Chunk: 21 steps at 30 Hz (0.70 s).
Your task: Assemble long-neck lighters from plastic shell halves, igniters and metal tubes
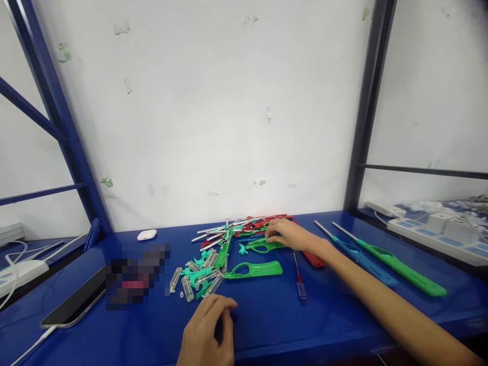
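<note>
My right hand [287, 234] reaches into the heap of lighter parts, its fingers closed on a green lighter casing half [263, 248]; the fingertips are partly hidden. Near the front edge rests my left hand [209, 328], fingers curled and thumb against them, with nothing visible inside. Just beyond it lie a loose green casing half [257, 269] and a group of clear fuel tanks [188, 288] mixed with teal triggers [202, 274]. Another green casing half [224, 249] leans over that group. Metal lighter tubes [209, 234] and red casings [314, 259] lie around the heap.
A screwdriver [300, 287] lies right of the middle. Farther right are a blue lighter [362, 262] and a green lighter [404, 267]. At left are a cabled phone [78, 297], a blurred-out item [139, 277] and a white earbud case [147, 235]. A power strip [438, 234] stands beyond the right post.
</note>
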Tool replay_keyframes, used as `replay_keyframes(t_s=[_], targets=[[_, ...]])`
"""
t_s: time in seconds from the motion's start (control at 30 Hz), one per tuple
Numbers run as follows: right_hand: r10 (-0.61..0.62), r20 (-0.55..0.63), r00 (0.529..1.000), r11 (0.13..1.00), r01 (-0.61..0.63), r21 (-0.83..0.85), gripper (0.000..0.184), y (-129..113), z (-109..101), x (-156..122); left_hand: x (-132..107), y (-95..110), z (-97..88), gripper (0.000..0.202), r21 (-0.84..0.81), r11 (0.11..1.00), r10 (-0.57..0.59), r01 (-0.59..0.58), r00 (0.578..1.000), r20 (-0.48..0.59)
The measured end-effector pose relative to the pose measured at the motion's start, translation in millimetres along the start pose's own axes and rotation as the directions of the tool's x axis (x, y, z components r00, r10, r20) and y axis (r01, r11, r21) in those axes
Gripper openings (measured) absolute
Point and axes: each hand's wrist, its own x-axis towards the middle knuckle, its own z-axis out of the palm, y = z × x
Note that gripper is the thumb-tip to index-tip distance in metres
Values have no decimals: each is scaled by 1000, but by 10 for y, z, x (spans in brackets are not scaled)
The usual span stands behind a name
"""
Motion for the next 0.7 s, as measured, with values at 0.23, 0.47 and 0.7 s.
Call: replay_keyframes(t_s=[0.23, 0.47, 0.7], targets=[[31, -163, 986, 995, -16, 96, 33, 35, -61, -51, 12, -55, 18, 23, -2, 1000, 23, -23, 1000, 6], [0, -230, 973, 983, 43, 180, 31, -233, -111, -84, 9, -33, 11, 23, -11, 1000, -3, 3, 1000, 25], [-84, -179, 980, 969, 121, 214, 28, -470, 3, -95, 49, 44, 22, 25, -97, 974, -203, 204, 979, 15]])
